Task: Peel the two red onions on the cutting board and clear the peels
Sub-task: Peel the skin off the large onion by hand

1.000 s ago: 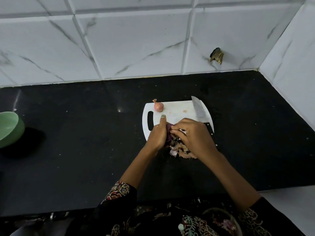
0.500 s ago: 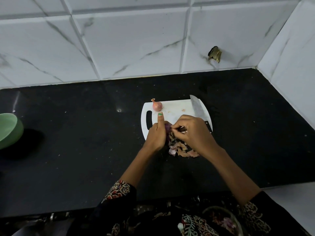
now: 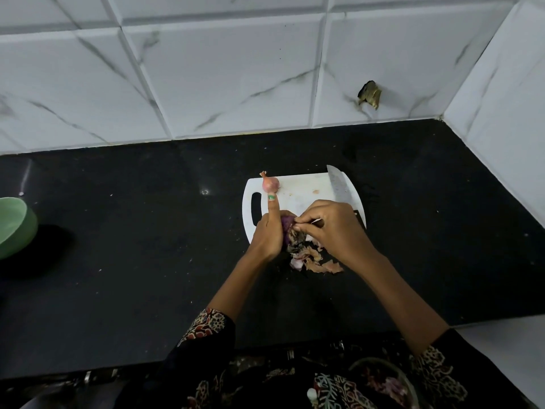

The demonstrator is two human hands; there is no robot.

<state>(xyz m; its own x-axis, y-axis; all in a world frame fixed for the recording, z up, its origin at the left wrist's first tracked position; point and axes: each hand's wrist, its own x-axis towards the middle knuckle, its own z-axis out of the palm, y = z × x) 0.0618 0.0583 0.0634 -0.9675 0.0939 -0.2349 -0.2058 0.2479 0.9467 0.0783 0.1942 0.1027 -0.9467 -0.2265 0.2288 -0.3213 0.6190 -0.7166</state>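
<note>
A white cutting board (image 3: 300, 188) lies on the black counter. One small red onion (image 3: 270, 184) with its skin on sits at the board's far left corner. My left hand (image 3: 269, 228) holds a second, purple onion (image 3: 287, 223) over the board's near edge, with one finger pointing straight up. My right hand (image 3: 330, 228) pinches a strip of skin on that onion. A heap of loose peels (image 3: 312, 258) lies on the counter just below the two hands.
A knife (image 3: 339, 184) lies on the right side of the board, its handle hidden under my right hand. A green bowl (image 3: 14, 225) stands at the counter's left edge. Tiled walls close the back and the right. A glass bowl (image 3: 383, 385) shows at the bottom.
Both hands have stayed over the board's near edge. My right hand's fingers have shifted on the onion, pulling skin, and more purple flesh shows.
</note>
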